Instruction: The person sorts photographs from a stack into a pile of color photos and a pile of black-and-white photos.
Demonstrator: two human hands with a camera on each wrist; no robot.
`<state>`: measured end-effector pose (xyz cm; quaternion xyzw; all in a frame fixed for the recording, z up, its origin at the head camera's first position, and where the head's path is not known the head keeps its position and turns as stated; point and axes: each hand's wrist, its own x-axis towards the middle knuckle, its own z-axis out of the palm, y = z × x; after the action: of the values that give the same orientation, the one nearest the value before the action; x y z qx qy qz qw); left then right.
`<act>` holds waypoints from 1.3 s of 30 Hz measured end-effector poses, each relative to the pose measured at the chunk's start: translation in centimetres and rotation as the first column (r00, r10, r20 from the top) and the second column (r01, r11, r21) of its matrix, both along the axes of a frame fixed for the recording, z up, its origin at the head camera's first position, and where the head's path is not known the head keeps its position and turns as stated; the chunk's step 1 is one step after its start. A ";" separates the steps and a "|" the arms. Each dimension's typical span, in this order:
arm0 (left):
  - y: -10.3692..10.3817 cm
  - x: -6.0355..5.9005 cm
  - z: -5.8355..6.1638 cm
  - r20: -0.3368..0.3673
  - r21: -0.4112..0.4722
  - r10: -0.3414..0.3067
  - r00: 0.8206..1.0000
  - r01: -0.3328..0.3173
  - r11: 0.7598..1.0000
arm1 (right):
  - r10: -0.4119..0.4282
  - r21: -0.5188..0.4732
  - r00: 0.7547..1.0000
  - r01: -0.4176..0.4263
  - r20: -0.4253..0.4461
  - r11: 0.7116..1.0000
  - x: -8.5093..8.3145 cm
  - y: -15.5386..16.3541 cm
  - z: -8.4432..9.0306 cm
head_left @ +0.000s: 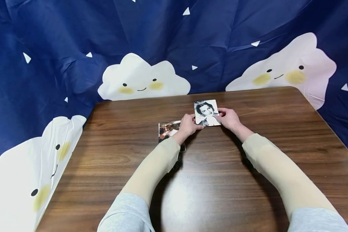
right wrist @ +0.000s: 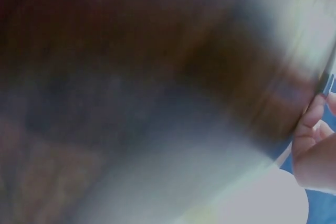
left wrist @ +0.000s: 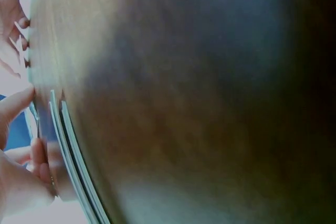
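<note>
A black-and-white portrait photo card (head_left: 206,111) is held between both hands toward the far side of the table. My left hand (head_left: 188,125) grips its lower left side, with the thumb along the bottom edge. On the right side my right hand (head_left: 229,118) pinches the card's edge. Partly hidden beneath the left wrist, a colour photo (head_left: 166,130) lies on the table. The left wrist view shows thin stacked edges (left wrist: 79,166) beside the left hand (left wrist: 21,166). In the right wrist view, only part of the right hand (right wrist: 315,140) appears, at the right border.
The brown wooden table (head_left: 119,180) fills most of the lower head view. Behind it hangs a dark blue curtain (head_left: 162,32) with smiling white clouds and small white triangles. Both wrist views are largely blurred.
</note>
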<state>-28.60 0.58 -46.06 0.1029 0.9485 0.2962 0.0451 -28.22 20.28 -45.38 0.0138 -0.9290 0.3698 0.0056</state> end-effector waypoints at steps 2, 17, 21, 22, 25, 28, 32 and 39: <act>0.0 0.0 -0.1 -0.005 0.006 -0.002 1.000 0.002 1.000 | -0.007 0.014 1.000 0.007 0.007 1.000 0.1 -0.1 0.2; 0.4 0.1 0.3 0.001 -0.016 0.004 1.000 -0.004 1.000 | 0.004 0.039 1.000 -0.004 0.010 0.999 0.3 0.0 0.4; 0.4 -0.1 0.7 -0.014 0.024 0.003 1.000 -0.003 1.000 | -0.021 0.010 1.000 0.021 -0.011 1.000 0.4 0.2 0.7; 0.2 -0.1 0.9 -0.017 0.063 0.011 1.000 -0.010 0.998 | -0.031 -0.001 0.999 0.031 -0.019 1.000 0.5 0.2 0.8; -0.8 0.1 2.0 -0.013 0.242 0.032 0.999 -0.028 0.970 | -0.047 -0.052 0.998 0.044 -0.050 0.998 0.9 -0.1 1.2; -3.1 0.9 3.3 -0.015 0.402 0.036 0.999 -0.027 0.915 | -0.024 -0.118 0.997 0.015 -0.076 0.993 1.5 -0.8 1.8; -7.1 2.5 3.9 -0.056 0.461 0.027 0.998 0.002 0.887 | 0.032 -0.190 0.996 -0.049 -0.089 0.981 2.6 -2.3 2.3; -13.6 5.4 1.6 -0.092 0.397 0.093 0.991 -0.049 0.916 | 0.146 -0.347 0.988 -0.120 0.050 0.930 4.6 -5.5 1.6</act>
<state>-23.25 -13.00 -44.48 0.0913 0.8736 0.4764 -0.0392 -23.65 14.76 -43.76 0.0615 -0.8470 0.5255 -0.0521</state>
